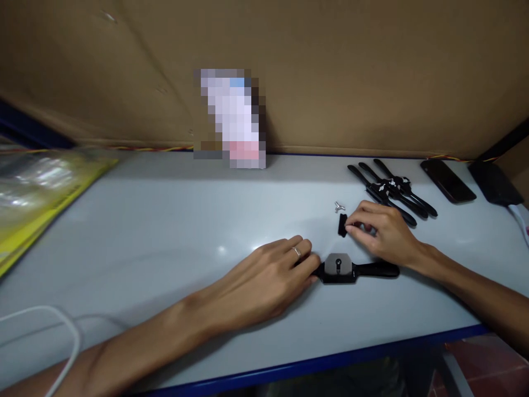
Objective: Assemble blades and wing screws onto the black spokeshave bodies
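Note:
A black spokeshave (338, 270) with a grey blade lies on the table, its right handle bare. My left hand (285, 270), wearing a ring, is closed round its left handle, which the fingers mostly hide. Above the blade, my right hand (382, 229) pinches the edge of a small black cap plate (343, 225) between thumb and finger. Small silver screws (339, 207) lie just behind the plate. Farther back on the right, several assembled black spokeshaves (392, 190) rest side by side.
A dark phone (448, 181) and another dark flat object (495, 183) lie at the back right. Yellow-edged plastic packaging (45, 193) sits on the left. A white cable (70, 331) loops at the lower left. Cardboard (351, 71) walls the back; a blue edge (289, 366) runs along the front.

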The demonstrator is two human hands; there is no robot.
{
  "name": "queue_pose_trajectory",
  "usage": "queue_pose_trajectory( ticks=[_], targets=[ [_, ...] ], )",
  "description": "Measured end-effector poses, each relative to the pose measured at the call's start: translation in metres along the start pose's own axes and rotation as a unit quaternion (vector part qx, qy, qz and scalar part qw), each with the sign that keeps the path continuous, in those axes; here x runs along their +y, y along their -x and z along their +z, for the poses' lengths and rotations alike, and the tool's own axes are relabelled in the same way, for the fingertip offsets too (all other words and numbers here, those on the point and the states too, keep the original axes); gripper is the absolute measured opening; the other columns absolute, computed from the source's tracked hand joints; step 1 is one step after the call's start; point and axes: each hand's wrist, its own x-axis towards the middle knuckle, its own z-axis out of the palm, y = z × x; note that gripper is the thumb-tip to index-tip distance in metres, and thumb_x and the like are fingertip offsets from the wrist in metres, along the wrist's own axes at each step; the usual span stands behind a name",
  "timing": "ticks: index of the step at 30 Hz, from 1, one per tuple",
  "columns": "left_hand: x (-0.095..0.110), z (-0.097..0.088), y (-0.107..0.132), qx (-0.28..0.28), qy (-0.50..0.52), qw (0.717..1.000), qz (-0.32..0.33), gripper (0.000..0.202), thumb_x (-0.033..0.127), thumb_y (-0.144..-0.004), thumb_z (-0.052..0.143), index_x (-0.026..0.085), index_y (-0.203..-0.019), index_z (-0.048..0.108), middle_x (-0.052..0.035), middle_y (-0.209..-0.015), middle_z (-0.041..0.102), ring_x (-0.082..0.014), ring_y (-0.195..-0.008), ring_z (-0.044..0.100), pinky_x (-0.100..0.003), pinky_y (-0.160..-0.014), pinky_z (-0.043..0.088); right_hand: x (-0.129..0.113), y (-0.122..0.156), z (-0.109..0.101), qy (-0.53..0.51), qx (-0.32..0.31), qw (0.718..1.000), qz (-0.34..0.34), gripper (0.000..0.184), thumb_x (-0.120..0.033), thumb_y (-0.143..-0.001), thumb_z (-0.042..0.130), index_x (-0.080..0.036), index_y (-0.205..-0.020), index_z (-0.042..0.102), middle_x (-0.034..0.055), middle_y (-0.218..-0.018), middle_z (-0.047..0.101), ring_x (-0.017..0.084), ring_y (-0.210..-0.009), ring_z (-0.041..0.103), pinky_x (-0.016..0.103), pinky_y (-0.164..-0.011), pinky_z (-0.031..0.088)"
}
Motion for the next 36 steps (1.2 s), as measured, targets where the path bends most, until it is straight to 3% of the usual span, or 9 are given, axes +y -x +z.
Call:
queue_pose_trajectory(
  ticks=[4,9,15,18,21,23,28,32,36],
  targets=[
    [0.0,0.001,0.0,0.002,-0.001,1.0,0.0,0.019,0.019,-0.101,0.039,0.014,-0.098,0.057,-0.0059,-0.088,0.057,-0.0194,-0.072,0.052,-0.034,-0.061,0.047,0.0,-0.002,-0.001,0.058,0.019,0.996,0.067,0.015,-0.03,-0.091,0.062,-0.017,-0.095,0.066,0.0024,-0.083,0.064,0.014,-0.065,0.054,0.029,-0.062,0.041],
    [0.0,0.0,0.0,0.003,-0.007,1.0,0.003,0.018,0.019,-0.102,0.039,0.014,-0.099,0.057,-0.0056,-0.088,0.057,-0.0193,-0.072,0.052,-0.033,-0.061,0.047,-0.003,0.0,0.002,0.12,-0.005,0.991,0.055,0.024,-0.042,-0.092,0.061,-0.021,-0.103,0.067,0.004,-0.095,0.064,0.017,-0.073,0.059,0.03,-0.063,0.04],
    [0.0,-0.001,0.0,0.006,-0.006,1.0,0.002,0.019,0.019,-0.101,0.038,0.015,-0.098,0.056,-0.0052,-0.087,0.057,-0.0185,-0.07,0.05,-0.032,-0.06,0.045,-0.005,0.001,0.001,0.041,0.0,0.996,0.074,0.016,-0.017,-0.081,0.06,-0.021,-0.097,0.061,0.0013,-0.09,0.063,0.016,-0.077,0.059,0.03,-0.07,0.043],
    [0.0,-0.001,-0.001,0.005,-0.002,1.0,-0.001,0.018,0.019,-0.101,0.039,0.015,-0.099,0.056,-0.0052,-0.088,0.057,-0.0182,-0.07,0.05,-0.032,-0.06,0.045,-0.006,-0.001,0.0,0.038,0.004,0.991,0.126,0.017,-0.029,-0.084,0.065,-0.021,-0.096,0.057,0.0014,-0.088,0.065,0.017,-0.075,0.059,0.031,-0.067,0.042],
    [0.0,-0.001,-0.001,0.005,0.001,1.0,-0.002,0.016,0.018,-0.1,0.041,0.015,-0.099,0.056,-0.0049,-0.088,0.057,-0.0179,-0.07,0.05,-0.031,-0.061,0.044,-0.008,-0.003,0.002,0.121,0.002,0.979,0.167,0.032,-0.051,-0.088,0.062,-0.02,-0.096,0.056,0.0037,-0.09,0.066,0.02,-0.073,0.059,0.032,-0.061,0.037],
    [0.0,-0.001,0.0,0.003,0.001,1.0,-0.002,0.015,0.018,-0.1,0.042,0.015,-0.1,0.056,-0.0046,-0.088,0.057,-0.018,-0.07,0.051,-0.031,-0.06,0.044,-0.009,-0.005,0.004,0.16,-0.005,0.973,0.167,0.036,-0.054,-0.089,0.061,-0.019,-0.097,0.056,0.005,-0.093,0.067,0.02,-0.074,0.06,0.032,-0.058,0.033],
    [0.001,-0.004,0.0,-0.001,0.005,1.0,-0.005,0.016,0.018,-0.101,0.04,0.016,-0.099,0.056,-0.0038,-0.087,0.057,-0.0174,-0.069,0.05,-0.031,-0.06,0.044,-0.002,-0.009,0.003,0.094,-0.013,0.98,0.173,0.013,-0.032,-0.087,0.064,-0.021,-0.085,0.058,0.001,-0.082,0.065,0.016,-0.068,0.055,0.031,-0.059,0.033],
    [0.0,-0.004,-0.001,-0.011,0.003,1.0,-0.009,0.018,0.019,-0.101,0.039,0.015,-0.1,0.056,-0.004,-0.088,0.057,-0.0175,-0.07,0.051,-0.032,-0.061,0.045,0.007,-0.01,-0.003,0.052,-0.007,0.987,0.152,0.025,-0.029,-0.093,0.055,-0.021,-0.07,0.056,0.0008,-0.07,0.061,0.015,-0.062,0.048,0.031,-0.059,0.031],
    [0.0,-0.002,-0.001,-0.011,-0.003,1.0,-0.01,0.021,0.021,-0.102,0.037,0.015,-0.1,0.057,-0.0046,-0.088,0.057,-0.0179,-0.071,0.052,-0.032,-0.061,0.046,0.007,-0.01,-0.006,0.005,0.014,0.991,0.132,0.023,-0.026,-0.092,0.054,-0.02,-0.071,0.061,0.0019,-0.072,0.063,0.014,-0.064,0.05,0.031,-0.062,0.034]
  ],
)
